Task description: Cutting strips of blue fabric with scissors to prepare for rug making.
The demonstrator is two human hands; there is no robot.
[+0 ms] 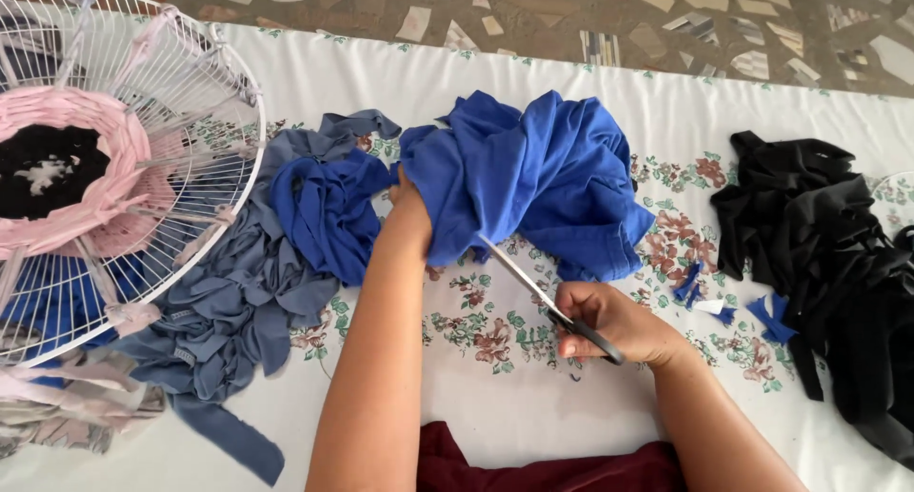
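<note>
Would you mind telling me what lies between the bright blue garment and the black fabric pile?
In the head view, between the bright blue garment and the black fabric pile lie small blue scraps on the floral sheet.

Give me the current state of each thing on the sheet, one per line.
Left hand: gripping the bright blue garment, bunched up.
Right hand: holding scissors, blades at the garment's lower edge.
Grey-blue strips: loose heap.
Black fabric: piled.
Wire fan guard: pink strips woven at centre.
</note>
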